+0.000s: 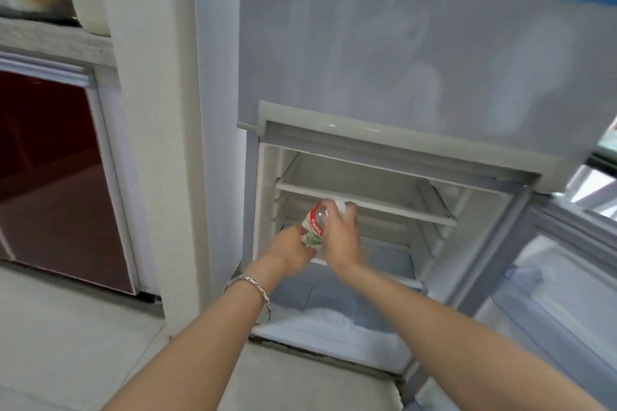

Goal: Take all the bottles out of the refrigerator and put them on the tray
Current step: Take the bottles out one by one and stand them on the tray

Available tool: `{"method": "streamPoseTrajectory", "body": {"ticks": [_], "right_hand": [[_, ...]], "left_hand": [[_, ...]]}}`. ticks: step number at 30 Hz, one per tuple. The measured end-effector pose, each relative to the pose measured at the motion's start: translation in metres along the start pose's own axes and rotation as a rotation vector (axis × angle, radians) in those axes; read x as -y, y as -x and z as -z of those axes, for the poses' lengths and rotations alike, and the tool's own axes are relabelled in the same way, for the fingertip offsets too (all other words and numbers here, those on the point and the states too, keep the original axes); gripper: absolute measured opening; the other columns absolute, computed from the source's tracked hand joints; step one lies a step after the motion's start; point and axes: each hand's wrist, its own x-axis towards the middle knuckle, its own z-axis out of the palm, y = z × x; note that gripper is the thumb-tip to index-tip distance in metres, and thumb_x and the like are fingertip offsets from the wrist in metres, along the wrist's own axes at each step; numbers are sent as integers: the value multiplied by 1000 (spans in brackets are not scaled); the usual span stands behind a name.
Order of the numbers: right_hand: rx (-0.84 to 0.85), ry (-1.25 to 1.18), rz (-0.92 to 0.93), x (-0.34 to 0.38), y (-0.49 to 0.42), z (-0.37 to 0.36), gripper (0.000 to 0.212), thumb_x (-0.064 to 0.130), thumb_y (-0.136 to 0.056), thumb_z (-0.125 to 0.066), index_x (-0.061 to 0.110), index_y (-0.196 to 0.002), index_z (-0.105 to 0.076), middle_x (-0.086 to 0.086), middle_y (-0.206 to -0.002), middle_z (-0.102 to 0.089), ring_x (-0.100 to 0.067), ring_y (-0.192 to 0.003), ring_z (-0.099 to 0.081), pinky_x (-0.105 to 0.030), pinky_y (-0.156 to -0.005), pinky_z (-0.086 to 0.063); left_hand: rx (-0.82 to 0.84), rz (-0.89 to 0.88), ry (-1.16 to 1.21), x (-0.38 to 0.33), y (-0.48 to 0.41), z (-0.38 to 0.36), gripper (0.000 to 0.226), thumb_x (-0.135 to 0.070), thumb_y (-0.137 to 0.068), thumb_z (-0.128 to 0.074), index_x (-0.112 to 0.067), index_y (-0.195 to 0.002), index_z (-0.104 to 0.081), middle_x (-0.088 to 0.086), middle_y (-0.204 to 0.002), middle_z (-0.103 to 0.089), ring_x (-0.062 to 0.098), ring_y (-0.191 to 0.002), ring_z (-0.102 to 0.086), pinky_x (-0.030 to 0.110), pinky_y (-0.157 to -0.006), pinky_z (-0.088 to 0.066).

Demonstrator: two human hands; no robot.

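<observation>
- A clear plastic bottle [314, 225] with a red-and-green label is held in front of the open lower fridge [367, 227] compartment, tilted, cap end up toward the shelf.
- The bottom end of the bottle is wrapped by the left hand [290, 252], fingers curled round it.
- The top end is gripped by the right hand [340, 237], fingers closed over the neck; something white is seen at the fingertips, probably the cap, can't really be told.
- A silver bracelet [250, 294] is worn on the left wrist.
- The wire shelf [384, 207] just behind the hands looks bare, and frost is seen in the drawer [327, 314] at the bottom.
- The fridge door [561, 277] is swung open to the right.
- A dark red cabinet [50, 177] is seen off to the left, well apart from the fridge.
</observation>
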Motion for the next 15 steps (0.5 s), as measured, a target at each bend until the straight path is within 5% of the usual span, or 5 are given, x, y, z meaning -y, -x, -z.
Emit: {"method": "streamPoseTrajectory", "body": {"ticks": [6,10,15], "right_hand": [[40,191,166,31,22,84,34,11,-97,-46,24,-129,-48,-14,-127,-39,-38,-99,-55,-35,-82,-49],[18,198,146,54,30,141,32,25,-102,-40,26,-134,-45,-15,-125,-44,-33,-98,-59,-41,-85,-53],[-41,158,104,59,42,216,40,30,-101,-45,20,-139,-42,-15,-125,-54,-30,-110,-56,-41,-95,-47]], "left_hand": [[-4,-156,145,-28,7,3,62,-31,-50,-81,-18,-106,-58,-2,-96,-72,18,-88,-71,39,-82,-58],[45,-267,220,-69,37,7,53,-30,-56,-88,-32,-97,-54,-12,-85,-69,7,-80,-67,33,-78,-57],[145,-352,295,-122,69,14,32,-29,-63,-85,-28,-88,-65,-5,-88,-75,13,-83,-72,36,-80,-58]]}}
